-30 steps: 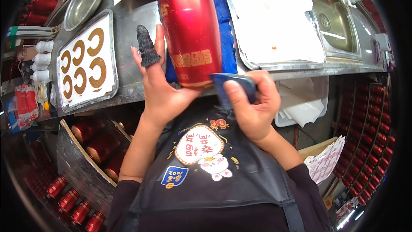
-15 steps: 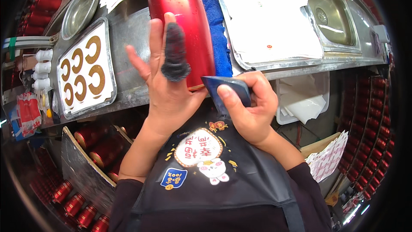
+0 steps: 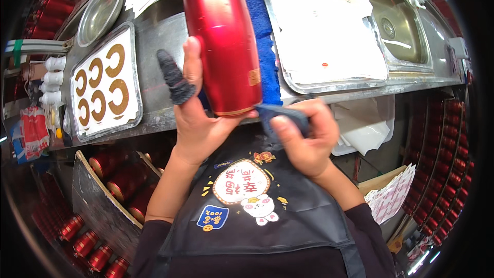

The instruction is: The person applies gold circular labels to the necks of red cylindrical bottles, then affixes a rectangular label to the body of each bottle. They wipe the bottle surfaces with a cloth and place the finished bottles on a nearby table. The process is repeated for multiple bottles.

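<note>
A large red metallic bottle (image 3: pixel 224 46) lies neck-away on the counter, its base toward me and a small gold patch low on its right side. My left hand (image 3: pixel 198 118) is at its lower left, thumb along the base edge and the other fingers spread beside the body. One finger wears a black sleeve (image 3: pixel 176 77). My right hand (image 3: pixel 309 136) grips a dark blue flat scraper (image 3: pixel 280 118), whose tip is at the bottle's lower right corner; whether they touch I cannot tell. A blue towel (image 3: pixel 267 56) is beside the bottle, partly hidden by it.
A tray (image 3: pixel 136 87) of gold C-shaped pieces on white sheets is on the left, near a metal bowl (image 3: pixel 119 5). Right of the towel is a tray (image 3: pixel 309 86) of white sheets, then a sink (image 3: pixel 396 15). More red bottles (image 3: pixel 128 180) fill a box below the counter.
My left hand has shifted from in front of the bottle to its left side. The bottle has turned, showing the gold patch, and its neck shows more. The scraper has moved slightly right and down.
</note>
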Demonstrator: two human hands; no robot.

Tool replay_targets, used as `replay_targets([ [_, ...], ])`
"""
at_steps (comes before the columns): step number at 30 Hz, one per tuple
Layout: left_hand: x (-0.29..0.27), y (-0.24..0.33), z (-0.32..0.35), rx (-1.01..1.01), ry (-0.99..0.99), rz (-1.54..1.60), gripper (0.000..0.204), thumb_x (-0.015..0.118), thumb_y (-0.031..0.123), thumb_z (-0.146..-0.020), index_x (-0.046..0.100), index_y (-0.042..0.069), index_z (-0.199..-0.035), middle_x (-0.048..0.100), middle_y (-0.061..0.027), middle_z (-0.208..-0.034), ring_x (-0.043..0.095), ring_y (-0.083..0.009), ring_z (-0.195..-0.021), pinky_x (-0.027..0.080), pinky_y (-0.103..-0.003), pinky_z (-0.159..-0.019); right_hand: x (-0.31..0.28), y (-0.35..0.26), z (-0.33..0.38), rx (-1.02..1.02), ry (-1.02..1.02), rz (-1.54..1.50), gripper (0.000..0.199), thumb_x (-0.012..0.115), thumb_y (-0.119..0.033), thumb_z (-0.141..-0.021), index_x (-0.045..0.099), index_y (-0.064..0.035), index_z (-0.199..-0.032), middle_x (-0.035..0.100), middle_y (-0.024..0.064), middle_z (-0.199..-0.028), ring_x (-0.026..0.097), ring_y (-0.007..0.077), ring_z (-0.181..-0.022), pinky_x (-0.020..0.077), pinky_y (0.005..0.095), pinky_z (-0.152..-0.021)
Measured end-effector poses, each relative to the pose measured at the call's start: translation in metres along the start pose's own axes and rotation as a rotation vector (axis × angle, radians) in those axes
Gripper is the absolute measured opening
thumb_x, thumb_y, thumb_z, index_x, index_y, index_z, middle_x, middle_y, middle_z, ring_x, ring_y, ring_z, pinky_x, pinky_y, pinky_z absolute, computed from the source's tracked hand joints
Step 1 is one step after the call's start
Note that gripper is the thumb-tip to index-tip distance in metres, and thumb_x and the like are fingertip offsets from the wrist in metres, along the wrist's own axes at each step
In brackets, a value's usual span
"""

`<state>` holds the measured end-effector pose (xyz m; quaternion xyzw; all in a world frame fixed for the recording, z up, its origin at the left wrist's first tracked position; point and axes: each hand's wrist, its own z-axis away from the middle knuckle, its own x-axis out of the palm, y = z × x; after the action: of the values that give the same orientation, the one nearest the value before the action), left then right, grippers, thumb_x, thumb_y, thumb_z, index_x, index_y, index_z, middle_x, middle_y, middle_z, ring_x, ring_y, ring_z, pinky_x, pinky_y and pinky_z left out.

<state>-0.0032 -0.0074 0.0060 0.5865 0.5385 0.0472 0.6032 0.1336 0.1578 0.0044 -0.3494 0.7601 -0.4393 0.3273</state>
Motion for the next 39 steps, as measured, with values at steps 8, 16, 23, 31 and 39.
replay_targets([
  [8, -0.008, -0.003, 0.009, -0.114, -0.018, 0.043, 0.138, 0.096, 0.043, -0.062, 0.012, -0.006, -0.16, 0.026, -0.025, -0.165, 0.026, -0.0348, -0.155, -0.007, -0.051, -0.125, -0.022, 0.021, 0.008, 0.07, -0.042, 0.044, 0.015, 0.08, -0.003, -0.086, 0.069, -0.0002, -0.096, 0.069, 0.0077, -0.086, 0.063, 0.0142, -0.073, 0.0505, 0.0272, -0.067],
  [16, -0.002, 0.005, 0.004, -0.138, 0.013, 0.057, 0.133, 0.095, 0.042, -0.065, 0.014, -0.006, -0.159, 0.027, -0.0255, -0.164, 0.03, -0.0374, -0.152, 0.0, -0.055, -0.125, 0.029, 0.03, -0.189, -0.422, -0.207, 0.212, 0.019, 0.077, -0.011, -0.084, 0.066, -0.0025, -0.096, 0.066, 0.0121, -0.084, 0.063, 0.0248, -0.073, 0.0508, 0.0333, -0.065],
  [23, -0.007, -0.014, 0.01, -0.151, -0.079, 0.084, 0.131, 0.089, 0.052, -0.07, 0.012, -0.004, -0.16, 0.021, -0.0257, -0.167, 0.015, -0.0382, -0.157, -0.009, -0.057, -0.123, 0.013, -0.011, -0.12, -0.747, -0.381, 0.254, 0.026, 0.079, -0.005, -0.071, 0.07, -0.0072, -0.095, 0.058, 0.0075, -0.075, 0.062, 0.0244, -0.068, 0.0495, 0.0383, -0.059],
  [31, -0.012, -0.023, 0.009, -0.104, -0.139, -0.013, 0.129, 0.089, 0.05, -0.072, 0.01, -0.003, -0.16, 0.024, -0.0229, -0.167, 0.0, -0.0358, -0.16, -0.013, -0.062, -0.12, 0.022, 0.02, -0.16, -0.841, -0.117, 0.463, 0.017, 0.078, -0.007, -0.08, 0.07, -0.0054, -0.094, 0.067, 0.0102, -0.078, 0.063, 0.0244, -0.063, 0.0518, 0.0346, -0.06],
  [39, -0.014, -0.002, -0.002, -0.135, -0.103, -0.205, 0.133, 0.096, 0.036, -0.066, 0.011, 0.001, -0.162, 0.038, -0.0207, -0.161, 0.025, -0.0349, -0.155, 0.004, -0.05, -0.126, 0.035, 0.004, -0.179, -0.143, 0.037, 0.166, 0.017, 0.081, -0.01, -0.086, 0.068, -0.0016, -0.093, 0.065, 0.0014, -0.078, 0.059, 0.0072, -0.073, 0.0479, 0.0238, -0.065],
])
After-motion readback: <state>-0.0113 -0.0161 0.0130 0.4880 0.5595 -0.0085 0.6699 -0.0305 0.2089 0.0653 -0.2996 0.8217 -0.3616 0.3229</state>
